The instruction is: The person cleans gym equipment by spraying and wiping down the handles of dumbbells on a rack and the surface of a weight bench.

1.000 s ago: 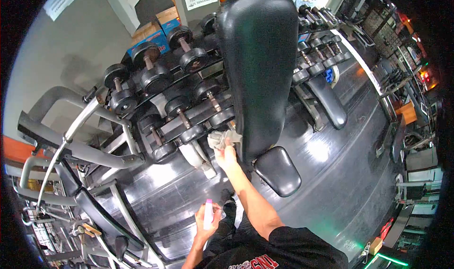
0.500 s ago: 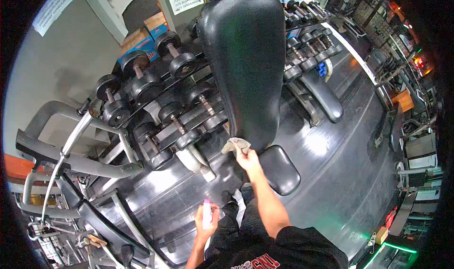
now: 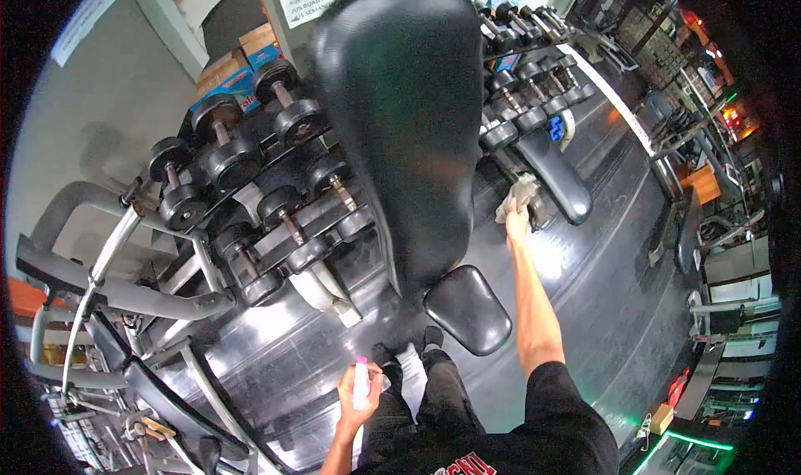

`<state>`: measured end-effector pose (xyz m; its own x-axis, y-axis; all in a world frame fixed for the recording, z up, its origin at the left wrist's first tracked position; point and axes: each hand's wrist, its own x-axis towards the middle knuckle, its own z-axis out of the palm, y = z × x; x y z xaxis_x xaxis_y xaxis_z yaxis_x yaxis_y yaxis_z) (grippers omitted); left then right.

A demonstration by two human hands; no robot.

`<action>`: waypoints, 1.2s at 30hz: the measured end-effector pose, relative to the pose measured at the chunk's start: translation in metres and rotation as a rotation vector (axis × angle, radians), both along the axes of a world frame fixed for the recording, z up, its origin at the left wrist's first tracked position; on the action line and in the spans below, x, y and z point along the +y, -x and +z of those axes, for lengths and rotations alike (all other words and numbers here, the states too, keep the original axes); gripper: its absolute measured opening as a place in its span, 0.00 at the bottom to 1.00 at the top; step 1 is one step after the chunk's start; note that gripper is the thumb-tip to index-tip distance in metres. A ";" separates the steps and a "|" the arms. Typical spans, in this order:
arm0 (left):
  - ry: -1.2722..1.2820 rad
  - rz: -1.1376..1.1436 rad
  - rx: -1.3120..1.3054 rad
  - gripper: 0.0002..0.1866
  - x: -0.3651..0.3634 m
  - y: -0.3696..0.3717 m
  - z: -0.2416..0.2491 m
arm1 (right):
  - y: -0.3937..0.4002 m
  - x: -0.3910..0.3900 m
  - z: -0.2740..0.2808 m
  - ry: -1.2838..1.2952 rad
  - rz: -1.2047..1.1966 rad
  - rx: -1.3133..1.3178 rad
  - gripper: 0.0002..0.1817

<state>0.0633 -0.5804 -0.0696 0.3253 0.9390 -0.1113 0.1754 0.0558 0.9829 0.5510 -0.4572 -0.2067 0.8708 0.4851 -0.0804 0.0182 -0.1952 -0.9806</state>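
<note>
My left hand (image 3: 349, 400) is closed around a white bottle with a pink top (image 3: 361, 381), held low in front of my legs. In my right hand (image 3: 517, 223) is a crumpled beige cloth (image 3: 522, 193), out to the right of the bench. The bench's long black padded backrest (image 3: 400, 124) rises in the middle of the view, its surface glossy. Below it is the smaller black seat pad (image 3: 469, 310), left of my right forearm. Past the cloth lies another black bench pad (image 3: 552, 179).
Dumbbells (image 3: 225, 145) fill a two-tier rack left of the backrest, and more dumbbells (image 3: 530, 99) sit on its right. A machine with grey padded arms (image 3: 125, 295) stands at the left. Dark, shiny flooring (image 3: 601, 283) runs to the right.
My right hand has swung from the lower end of the backrest outward to the right, carrying the cloth off the pad. The left hand stays low with the bottle. The view has shifted slightly.
</note>
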 end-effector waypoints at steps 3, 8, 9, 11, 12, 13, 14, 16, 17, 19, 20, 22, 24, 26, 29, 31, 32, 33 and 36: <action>0.018 0.083 0.042 0.06 -0.009 -0.015 0.001 | 0.029 0.004 -0.008 0.135 0.142 0.016 0.21; 0.158 0.234 -0.023 0.07 -0.029 -0.045 -0.002 | 0.157 0.001 -0.050 -0.043 0.007 -0.215 0.20; 0.146 0.264 -0.014 0.07 -0.033 -0.050 -0.001 | 0.187 -0.011 -0.039 0.066 0.065 -0.122 0.19; 0.175 0.352 -0.058 0.06 -0.044 -0.060 -0.001 | 0.245 -0.031 -0.056 0.117 0.186 -0.134 0.18; 0.181 0.355 -0.052 0.06 -0.050 -0.063 -0.003 | 0.272 -0.041 -0.071 0.088 0.228 -0.165 0.17; 0.152 0.379 -0.046 0.05 -0.055 -0.065 -0.007 | 0.289 -0.049 -0.052 0.072 0.303 -0.042 0.17; 0.118 0.401 -0.040 0.04 -0.057 -0.066 -0.009 | 0.306 -0.054 -0.053 0.060 0.327 0.048 0.17; 0.101 0.380 -0.012 0.04 -0.058 -0.071 -0.012 | 0.314 -0.066 -0.060 0.199 0.726 0.202 0.19; 0.106 0.382 -0.015 0.04 -0.059 -0.074 -0.014 | 0.322 -0.069 -0.085 0.135 0.835 0.252 0.20; 0.107 0.389 0.012 0.04 -0.059 -0.083 -0.016 | 0.321 -0.075 -0.084 0.069 0.947 0.301 0.21; 0.106 0.394 0.013 0.04 -0.059 -0.086 -0.016 | 0.310 -0.076 -0.049 0.064 0.906 0.609 0.22; 0.125 0.338 0.024 0.04 -0.059 -0.089 -0.018 | 0.275 -0.077 -0.017 0.177 0.894 1.081 0.24; 0.128 0.317 0.016 0.07 -0.058 -0.094 -0.015 | 0.240 -0.097 -0.070 0.007 0.892 1.282 0.16; 0.114 0.300 0.090 0.10 -0.059 -0.101 -0.014 | 0.195 -0.106 -0.021 -0.086 0.740 1.373 0.19; 0.184 0.244 0.025 0.12 -0.068 -0.100 -0.031 | 0.137 -0.130 -0.025 -0.102 0.553 1.272 0.22; 0.209 0.130 0.010 0.12 -0.071 -0.099 -0.046 | 0.104 -0.151 -0.030 -0.177 0.495 1.220 0.25; 0.229 0.102 0.009 0.10 -0.068 -0.104 -0.044 | 0.093 -0.164 -0.027 -0.193 0.440 1.181 0.26; 0.224 0.058 0.015 0.09 -0.065 -0.106 -0.043 | 0.080 -0.179 -0.036 -0.175 0.388 1.155 0.27; 0.102 0.015 -0.013 0.09 -0.065 -0.112 -0.050 | 0.077 -0.199 -0.012 -0.144 0.367 1.061 0.31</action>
